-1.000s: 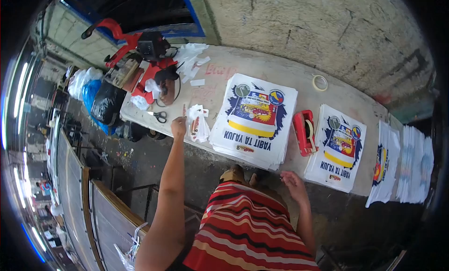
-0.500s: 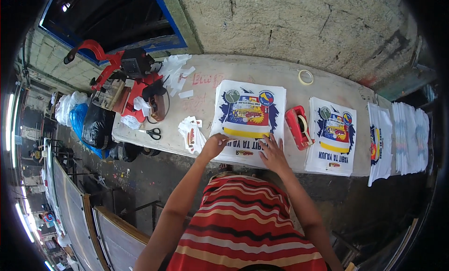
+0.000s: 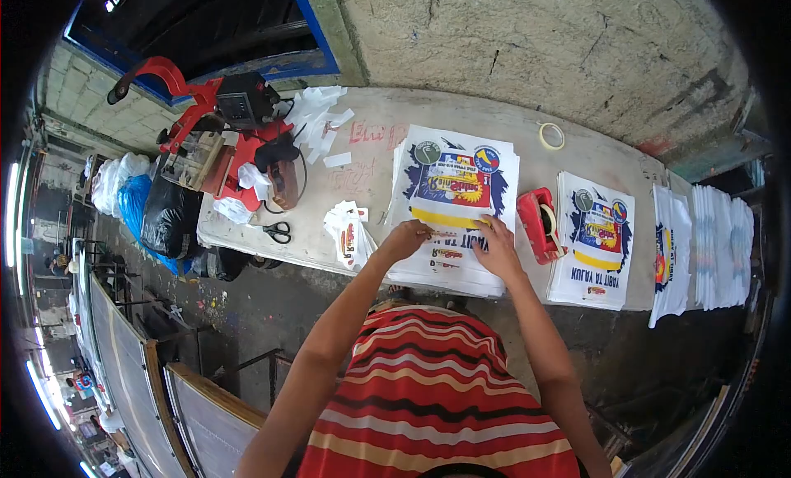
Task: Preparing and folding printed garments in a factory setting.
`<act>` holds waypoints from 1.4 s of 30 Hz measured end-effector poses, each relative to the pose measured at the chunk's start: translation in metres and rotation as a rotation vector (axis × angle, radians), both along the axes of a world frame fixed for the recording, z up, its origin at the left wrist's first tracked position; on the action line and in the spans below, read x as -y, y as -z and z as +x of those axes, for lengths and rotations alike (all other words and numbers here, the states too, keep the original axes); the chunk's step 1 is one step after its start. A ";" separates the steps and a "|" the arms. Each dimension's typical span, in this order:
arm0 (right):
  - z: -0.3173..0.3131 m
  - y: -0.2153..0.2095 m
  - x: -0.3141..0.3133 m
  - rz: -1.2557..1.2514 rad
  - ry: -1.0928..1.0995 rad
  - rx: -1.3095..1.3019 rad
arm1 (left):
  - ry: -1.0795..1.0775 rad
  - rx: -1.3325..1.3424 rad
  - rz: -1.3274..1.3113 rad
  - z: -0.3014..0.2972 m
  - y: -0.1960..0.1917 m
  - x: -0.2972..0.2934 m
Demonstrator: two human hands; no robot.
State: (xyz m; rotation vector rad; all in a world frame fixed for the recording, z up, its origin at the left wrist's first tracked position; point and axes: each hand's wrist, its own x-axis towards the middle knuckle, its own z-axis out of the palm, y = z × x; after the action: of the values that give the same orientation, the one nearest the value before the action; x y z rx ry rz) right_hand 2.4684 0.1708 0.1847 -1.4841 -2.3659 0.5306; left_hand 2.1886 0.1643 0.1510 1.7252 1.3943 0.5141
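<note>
A stack of white sheets (image 3: 420, 194) printed in blue, yellow and red lies on the table in front of me. My left hand (image 3: 405, 240) is closed at the left side of the top sheet, below its yellow band, and seems to pinch it. On the right side of the same sheet rests my right hand (image 3: 499, 249), fingers apart and slightly bent. Along the stack's near edge, repeated small logos show on sheets lying out of line. Close by on the right stands a red tape dispenser (image 3: 540, 225) with a roll of tape.
Another printed stack (image 3: 590, 268) and folded white pieces (image 3: 723, 243) lie farther right. A tape roll (image 3: 551, 136) sits toward the wall. On the left are small printed cut-outs (image 3: 348, 235), black scissors (image 3: 278, 231), white scraps (image 3: 317, 119) and a red heat press (image 3: 235, 140).
Both hands have moved slightly away from me over the stack. The top sheet has shifted with them, exposing more of the sheets below near its edge. The whole view has shifted a little.
</note>
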 end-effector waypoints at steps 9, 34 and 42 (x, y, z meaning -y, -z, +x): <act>-0.023 0.029 0.020 -0.371 0.147 -0.323 | 0.074 0.184 -0.195 0.019 -0.002 0.016; -0.018 0.040 0.021 -0.392 0.185 -0.242 | -0.028 0.067 0.033 0.014 0.010 0.019; -0.017 0.038 0.023 -0.370 0.159 -0.259 | 0.011 0.162 0.009 0.010 0.011 0.018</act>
State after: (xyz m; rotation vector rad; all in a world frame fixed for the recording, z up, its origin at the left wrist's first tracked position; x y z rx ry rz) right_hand 2.4510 0.1479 0.1464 -1.6189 -2.0057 1.0935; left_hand 2.1982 0.1459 0.1396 1.6582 1.2688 0.6409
